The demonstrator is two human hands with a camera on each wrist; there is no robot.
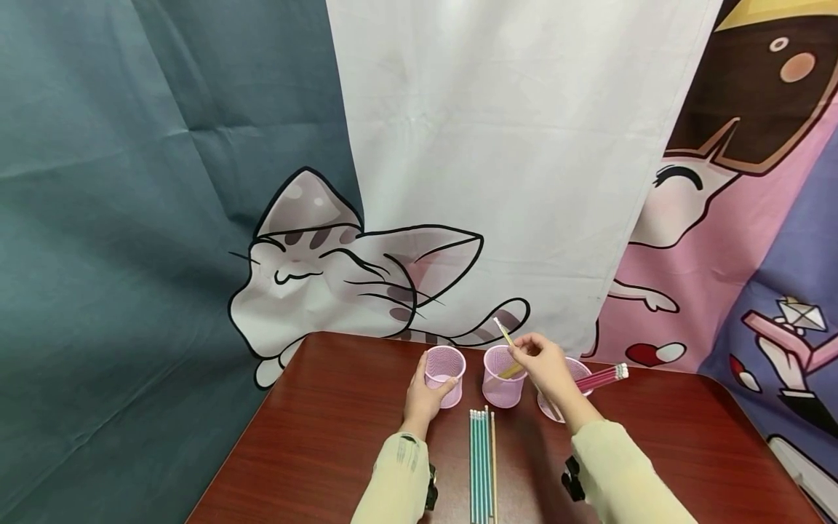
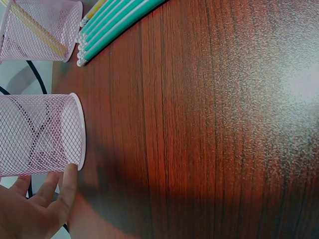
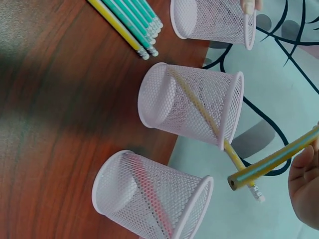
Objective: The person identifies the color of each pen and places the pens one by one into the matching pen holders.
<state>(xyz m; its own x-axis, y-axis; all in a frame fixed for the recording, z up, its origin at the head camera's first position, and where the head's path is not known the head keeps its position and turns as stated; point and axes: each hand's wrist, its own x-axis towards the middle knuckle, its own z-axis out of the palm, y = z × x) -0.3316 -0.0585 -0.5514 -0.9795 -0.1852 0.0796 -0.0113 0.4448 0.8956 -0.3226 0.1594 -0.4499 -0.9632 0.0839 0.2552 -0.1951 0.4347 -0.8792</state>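
My left hand [image 1: 422, 397] grips the left pink mesh pencil cup [image 1: 445, 370], thumb in front and fingers along its side. In the left wrist view, fingertips touch that cup [image 2: 42, 134] near its base. Above the middle mesh cup [image 1: 501, 389], my right hand [image 1: 545, 367] pinches a yellow pencil [image 1: 503, 331]. In the right wrist view, the held pencil's [image 3: 271, 159] blunt end hangs outside the middle cup's [image 3: 192, 104] rim. A yellow pencil [image 3: 199, 107] leans inside that cup, its eraser end sticking out.
A right mesh cup [image 1: 550, 409], partly behind my right forearm, holds several dark pink pencils [image 1: 602, 378]. Several teal pencils [image 1: 480, 466] lie side by side on the brown table [image 1: 314, 437], with a yellow pencil [image 1: 494, 466] along their right. A printed curtain [image 1: 497, 145] hangs behind the table.
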